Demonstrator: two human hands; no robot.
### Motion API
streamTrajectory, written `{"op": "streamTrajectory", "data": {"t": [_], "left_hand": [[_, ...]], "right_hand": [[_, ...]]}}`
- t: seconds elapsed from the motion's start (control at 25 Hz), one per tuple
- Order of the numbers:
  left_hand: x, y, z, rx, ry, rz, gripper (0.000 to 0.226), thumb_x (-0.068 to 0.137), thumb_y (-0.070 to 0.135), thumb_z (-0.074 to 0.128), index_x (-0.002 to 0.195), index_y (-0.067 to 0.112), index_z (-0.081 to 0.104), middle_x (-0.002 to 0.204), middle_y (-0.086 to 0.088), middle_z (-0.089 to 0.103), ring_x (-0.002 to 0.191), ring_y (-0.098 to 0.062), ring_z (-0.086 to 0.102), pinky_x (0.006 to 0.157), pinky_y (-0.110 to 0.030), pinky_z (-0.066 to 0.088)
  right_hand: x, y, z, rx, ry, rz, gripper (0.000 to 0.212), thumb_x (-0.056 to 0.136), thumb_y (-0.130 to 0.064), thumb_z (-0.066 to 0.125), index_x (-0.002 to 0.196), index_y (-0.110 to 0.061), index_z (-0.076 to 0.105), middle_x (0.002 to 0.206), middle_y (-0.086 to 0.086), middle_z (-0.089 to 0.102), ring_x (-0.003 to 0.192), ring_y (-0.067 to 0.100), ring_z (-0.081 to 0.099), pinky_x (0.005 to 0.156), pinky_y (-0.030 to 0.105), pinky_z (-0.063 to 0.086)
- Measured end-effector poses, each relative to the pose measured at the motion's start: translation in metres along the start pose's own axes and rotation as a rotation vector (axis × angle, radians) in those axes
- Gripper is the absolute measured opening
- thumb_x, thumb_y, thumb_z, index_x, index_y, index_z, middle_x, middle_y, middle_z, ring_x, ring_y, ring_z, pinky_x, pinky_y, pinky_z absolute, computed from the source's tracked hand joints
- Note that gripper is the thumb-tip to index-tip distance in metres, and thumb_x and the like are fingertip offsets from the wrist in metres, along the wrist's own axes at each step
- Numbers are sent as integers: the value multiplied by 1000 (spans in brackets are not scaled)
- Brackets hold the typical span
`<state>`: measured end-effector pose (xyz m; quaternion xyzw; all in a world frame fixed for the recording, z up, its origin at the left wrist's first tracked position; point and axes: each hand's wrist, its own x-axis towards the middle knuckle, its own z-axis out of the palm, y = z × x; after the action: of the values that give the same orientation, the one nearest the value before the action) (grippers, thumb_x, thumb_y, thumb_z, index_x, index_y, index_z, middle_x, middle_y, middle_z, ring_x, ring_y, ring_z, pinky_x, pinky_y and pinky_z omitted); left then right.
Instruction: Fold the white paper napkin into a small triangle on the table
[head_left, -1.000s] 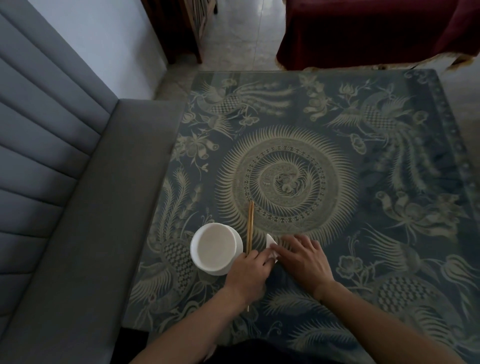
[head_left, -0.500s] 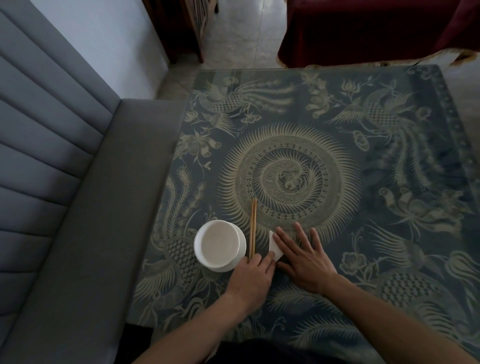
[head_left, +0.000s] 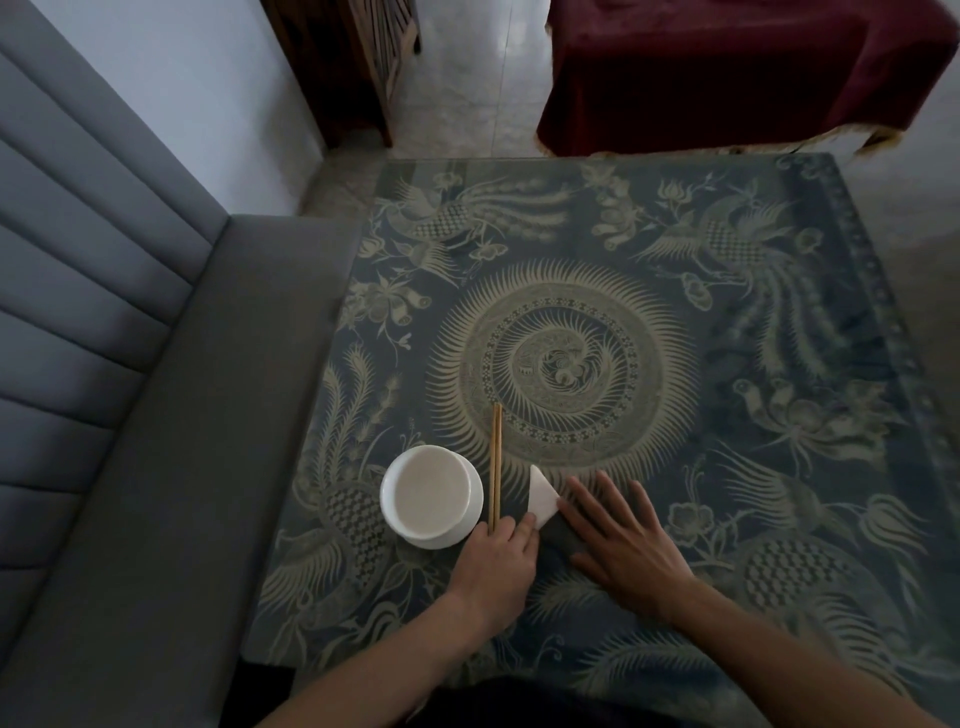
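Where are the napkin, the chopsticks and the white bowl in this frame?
napkin (head_left: 542, 498): head view, on the white folded part showing between the hands.
chopsticks (head_left: 496, 462): head view, midway along the pair.
white bowl (head_left: 431, 492): head view, on the inside of the bowl.

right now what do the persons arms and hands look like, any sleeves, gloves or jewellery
Both forearms are bare as far as the frame shows: no sleeves, no gloves. The left hand and right hand show no rings, and neither wrist carries a watch or band. The dim light hides finer detail such as the nails.
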<state>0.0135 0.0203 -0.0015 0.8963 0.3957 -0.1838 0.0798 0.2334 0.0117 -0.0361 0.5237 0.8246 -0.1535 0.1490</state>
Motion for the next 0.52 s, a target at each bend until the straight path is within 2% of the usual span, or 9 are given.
{"op": "streamTrajectory", "data": {"t": [0.16,0.24,0.4,0.52], "left_hand": [[1,-3,-3,-21,53,1,54,94,12,46,146,2,34,151,-16,37,115,-34,45,87,-45,42],[3,-4,-5,-46,66,-4,50,94,14,46,143,4,39,143,-12,44,112,-32,46,86,-44,44],[11,-11,-12,-101,82,-7,47,91,22,49,136,11,45,132,-8,49,109,-28,46,82,-40,43],[12,-16,-13,-211,105,28,48,88,31,51,134,15,47,134,-6,47,113,-27,46,84,-42,44]], "right_hand": [[-5,-2,-10,1,-42,43,68,93,-60,29,151,-26,32,157,5,34,140,38,34,105,64,35],[-4,-3,-18,8,-72,58,66,93,-59,29,150,-28,35,155,3,38,138,38,39,103,62,39],[1,-4,-26,49,-45,48,64,99,-55,32,154,-35,6,164,-1,6,149,30,8,116,52,18],[-2,-7,-34,92,0,65,64,99,-54,32,154,-34,7,164,-1,6,149,26,7,116,50,17]]}}
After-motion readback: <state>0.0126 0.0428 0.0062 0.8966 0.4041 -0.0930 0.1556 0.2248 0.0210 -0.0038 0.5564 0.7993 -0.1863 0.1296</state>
